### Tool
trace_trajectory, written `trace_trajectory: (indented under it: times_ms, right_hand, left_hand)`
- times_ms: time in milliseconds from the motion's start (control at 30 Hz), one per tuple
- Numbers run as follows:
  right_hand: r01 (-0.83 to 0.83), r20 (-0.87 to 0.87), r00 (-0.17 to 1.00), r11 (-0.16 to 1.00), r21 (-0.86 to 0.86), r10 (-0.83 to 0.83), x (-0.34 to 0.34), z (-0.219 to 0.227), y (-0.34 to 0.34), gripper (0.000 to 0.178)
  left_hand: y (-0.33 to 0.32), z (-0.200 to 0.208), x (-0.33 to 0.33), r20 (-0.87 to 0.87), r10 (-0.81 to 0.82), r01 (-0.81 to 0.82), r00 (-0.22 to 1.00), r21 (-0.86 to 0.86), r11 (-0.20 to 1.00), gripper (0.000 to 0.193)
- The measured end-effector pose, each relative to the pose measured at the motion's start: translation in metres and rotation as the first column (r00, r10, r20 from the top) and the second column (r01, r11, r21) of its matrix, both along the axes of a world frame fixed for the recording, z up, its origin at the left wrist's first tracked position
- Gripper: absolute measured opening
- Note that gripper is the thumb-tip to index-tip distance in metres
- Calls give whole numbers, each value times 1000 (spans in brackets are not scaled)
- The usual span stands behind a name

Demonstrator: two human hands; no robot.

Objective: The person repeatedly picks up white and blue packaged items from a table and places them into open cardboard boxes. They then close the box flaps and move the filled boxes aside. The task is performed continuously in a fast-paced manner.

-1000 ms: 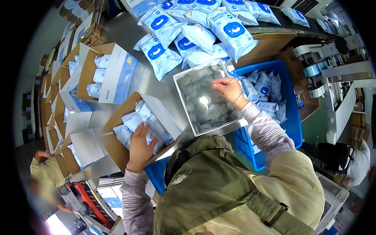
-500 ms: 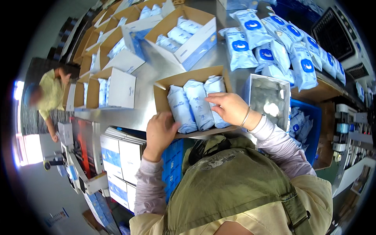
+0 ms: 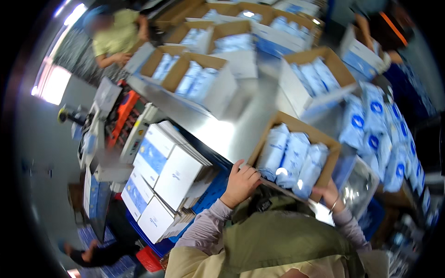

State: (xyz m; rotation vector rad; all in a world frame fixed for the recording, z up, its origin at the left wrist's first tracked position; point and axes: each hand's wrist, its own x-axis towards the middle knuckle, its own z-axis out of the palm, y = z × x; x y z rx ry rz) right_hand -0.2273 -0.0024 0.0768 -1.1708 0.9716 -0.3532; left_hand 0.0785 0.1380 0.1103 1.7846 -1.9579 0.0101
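Taking the open carton of three packs [image 3: 316, 136] as the clock's centre, a co-worker in a yellow shirt [image 3: 118, 37] stands well apart at ten o'clock; an orange-railed machine [image 3: 124, 118] is between nine and ten. Stacked folded cartons [image 3: 178, 173] sit at nine beside the metal table [image 3: 220, 139], where filled open cartons [image 3: 222, 90] crowd ten to eleven. The left hand [image 3: 241, 183] is at eight, half curled at the carton's near left corner; I cannot tell whether it grips. The carton lies between and just beyond the hands. Another filled carton [image 3: 293, 95] stands near at one. The right hand [image 3: 330, 192], between four and five, meets the near right corner, partly hidden, its grip unclear. Close at four, a white box [image 3: 346, 162] of clear, shiny pieces crowds that side; heaped blue-and-white packs [image 3: 371, 113] cover three.
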Motion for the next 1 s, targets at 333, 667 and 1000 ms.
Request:
trace_trajectory:
  times_ms: [333, 667, 1000]
  right_hand:
    - [-3, 169, 985, 977, 214, -34, 271, -11, -34, 58]
    - [-166, 301, 949, 958, 233, 91, 376, -20, -54, 48]
    - [-277, 536, 779, 945, -173, 326, 269, 99, -58, 64]
  left_hand:
    - [98, -118, 180, 343, 740, -778, 579, 502, 377, 101]
    - [184, -103, 177, 1, 715, -715, 699, -41, 698, 34]
    - [248, 271, 111, -545, 366, -653, 754, -567, 501, 24]
